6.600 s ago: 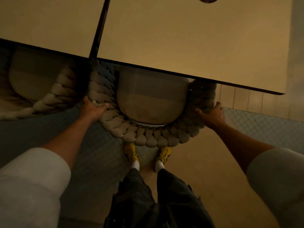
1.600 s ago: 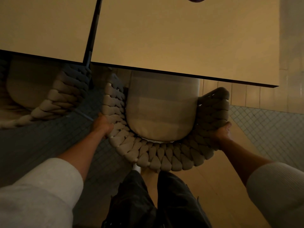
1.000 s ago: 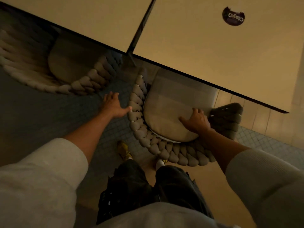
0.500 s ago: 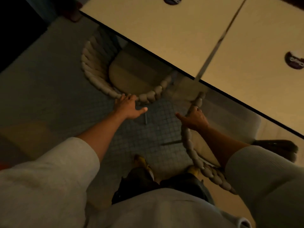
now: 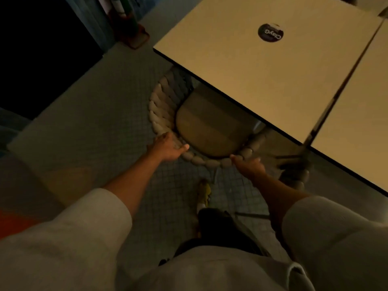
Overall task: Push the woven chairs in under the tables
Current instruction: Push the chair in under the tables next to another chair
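Note:
A woven chair [image 5: 159,108] with a thick braided back and a tan seat cushion [image 5: 207,131] stands half under the beige table [image 5: 241,76]. My left hand [image 5: 169,147] lies on the left part of the braided rim, fingers stretched forward and thumb out. My right hand [image 5: 249,168] touches the rim's right end with its thumb and fingertips. A second woven chair [image 5: 294,173], dark and blurred, sits to the right under the joint with the adjoining table [image 5: 357,127].
A round dark sticker [image 5: 270,32] lies on the near table. A pole on a reddish base [image 5: 134,36] stands at the upper left beside a dark wall. My yellow shoe [image 5: 204,194] is on the small-tiled floor [image 5: 100,127] below the chair.
I let go of the right-hand chair and turned left. Both hands moved over to the left chair and now touch its braided back rim.

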Available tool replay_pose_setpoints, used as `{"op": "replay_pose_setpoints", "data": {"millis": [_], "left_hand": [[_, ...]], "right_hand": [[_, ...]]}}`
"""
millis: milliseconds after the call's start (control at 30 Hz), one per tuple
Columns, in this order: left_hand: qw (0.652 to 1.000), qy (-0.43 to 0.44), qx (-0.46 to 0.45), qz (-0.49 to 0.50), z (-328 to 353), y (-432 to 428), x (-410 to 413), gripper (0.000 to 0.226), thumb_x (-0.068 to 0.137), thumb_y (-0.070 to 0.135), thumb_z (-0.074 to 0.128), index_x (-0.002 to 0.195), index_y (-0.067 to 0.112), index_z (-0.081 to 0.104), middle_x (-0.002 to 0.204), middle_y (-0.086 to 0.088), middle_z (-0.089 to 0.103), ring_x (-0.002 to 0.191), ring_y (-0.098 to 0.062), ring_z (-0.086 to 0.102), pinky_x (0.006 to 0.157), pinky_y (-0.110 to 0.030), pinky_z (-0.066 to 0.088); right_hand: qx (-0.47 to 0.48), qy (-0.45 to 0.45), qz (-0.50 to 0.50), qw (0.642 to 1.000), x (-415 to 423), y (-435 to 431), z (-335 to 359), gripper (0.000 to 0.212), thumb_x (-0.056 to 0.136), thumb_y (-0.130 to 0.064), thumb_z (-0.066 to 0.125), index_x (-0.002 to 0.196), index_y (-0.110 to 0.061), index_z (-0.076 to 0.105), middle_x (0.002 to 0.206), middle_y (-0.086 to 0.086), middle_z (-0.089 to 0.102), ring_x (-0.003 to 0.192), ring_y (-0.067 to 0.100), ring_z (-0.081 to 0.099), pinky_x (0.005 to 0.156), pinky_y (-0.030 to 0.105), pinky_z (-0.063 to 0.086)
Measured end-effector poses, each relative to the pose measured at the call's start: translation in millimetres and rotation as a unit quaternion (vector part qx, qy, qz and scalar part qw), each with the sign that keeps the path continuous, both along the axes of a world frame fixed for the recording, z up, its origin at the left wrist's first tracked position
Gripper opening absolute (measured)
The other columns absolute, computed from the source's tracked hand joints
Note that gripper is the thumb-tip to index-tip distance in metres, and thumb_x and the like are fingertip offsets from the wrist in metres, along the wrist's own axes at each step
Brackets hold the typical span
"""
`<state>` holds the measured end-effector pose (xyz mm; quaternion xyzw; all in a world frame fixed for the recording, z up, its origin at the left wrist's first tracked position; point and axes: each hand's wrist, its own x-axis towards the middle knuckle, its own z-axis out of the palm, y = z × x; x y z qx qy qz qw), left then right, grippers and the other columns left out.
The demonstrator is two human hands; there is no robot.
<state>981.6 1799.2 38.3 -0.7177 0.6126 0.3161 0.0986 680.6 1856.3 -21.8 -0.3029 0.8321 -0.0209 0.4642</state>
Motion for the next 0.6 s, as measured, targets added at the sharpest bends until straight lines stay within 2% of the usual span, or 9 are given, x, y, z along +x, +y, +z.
{"op": "replay_pose_setpoints", "data": {"millis": [100, 233, 333, 400, 433, 533, 600], "left_hand": [[1.0, -0.016, -0.002, -0.008, -3, -35, 19, 0.092, 0.082, 0.078, 0.06, 0.147, 0.015, 0.045, 0.155, -0.016, 0.046, 0.14, -0.038, 0.046, 0.112, -0.05, 0.043], [0.999, -0.033, 0.014, 0.004, -11, -81, 44, 0.106, 0.074, 0.086, 0.054, 0.15, 0.014, 0.039, 0.156, -0.016, 0.044, 0.141, -0.038, 0.045, 0.111, -0.052, 0.043], [0.999, -0.03, 0.019, 0.025, -22, -116, 57, 0.11, 0.072, 0.086, 0.054, 0.154, 0.015, 0.035, 0.159, -0.016, 0.041, 0.142, -0.039, 0.043, 0.113, -0.051, 0.042], [0.999, -0.037, 0.01, 0.017, -26, -134, 63, 0.103, 0.076, 0.081, 0.059, 0.15, 0.013, 0.037, 0.155, -0.017, 0.045, 0.139, -0.039, 0.046, 0.11, -0.051, 0.045], [0.999, -0.047, 0.008, 0.005, -30, -142, 65, 0.097, 0.08, 0.076, 0.061, 0.15, 0.013, 0.037, 0.154, -0.017, 0.045, 0.139, -0.039, 0.045, 0.109, -0.051, 0.045], [0.997, -0.079, 0.011, -0.016, -47, -167, 75, 0.093, 0.086, 0.065, 0.066, 0.154, 0.014, 0.03, 0.158, -0.014, 0.039, 0.144, -0.037, 0.038, 0.111, -0.051, 0.042], [0.998, -0.067, 0.007, -0.019, -63, -185, 83, 0.095, 0.085, 0.059, 0.07, 0.156, 0.012, 0.027, 0.159, -0.015, 0.037, 0.145, -0.037, 0.035, 0.113, -0.05, 0.041]], "right_hand": [[0.046, -0.027, -0.087, 0.995, 12, -28, -24, 0.14, 0.077, -0.083, 0.07, 0.165, -0.004, -0.004, 0.17, 0.022, 0.02, 0.151, 0.046, 0.035, 0.112, 0.061, 0.046], [0.096, -0.036, -0.14, 0.985, 29, -53, -40, 0.136, 0.081, -0.082, 0.065, 0.164, -0.002, -0.007, 0.171, 0.021, 0.015, 0.149, 0.048, 0.035, 0.107, 0.063, 0.05], [0.118, -0.037, -0.197, 0.972, 38, -65, -45, 0.135, 0.083, -0.076, 0.07, 0.164, -0.005, -0.011, 0.167, 0.023, 0.022, 0.145, 0.049, 0.041, 0.097, 0.062, 0.055], [0.118, -0.047, -0.267, 0.955, 41, -67, -48, 0.13, 0.083, -0.068, 0.075, 0.165, -0.01, -0.007, 0.163, 0.023, 0.03, 0.138, 0.05, 0.048, 0.084, 0.063, 0.059], [0.12, -0.049, -0.289, 0.949, 44, -67, -47, 0.125, 0.084, -0.066, 0.076, 0.165, -0.011, -0.002, 0.162, 0.021, 0.031, 0.136, 0.05, 0.049, 0.083, 0.064, 0.059], [0.128, -0.065, -0.32, 0.936, 51, -69, -58, 0.108, 0.09, -0.061, 0.072, 0.165, -0.01, 0.014, 0.168, 0.014, 0.019, 0.132, 0.048, 0.05, 0.085, 0.065, 0.059], [0.116, -0.069, -0.387, 0.912, 59, -69, -66, 0.11, 0.09, -0.055, 0.076, 0.166, -0.015, 0.008, 0.163, 0.018, 0.03, 0.122, 0.044, 0.057, 0.086, 0.063, 0.059]]}}
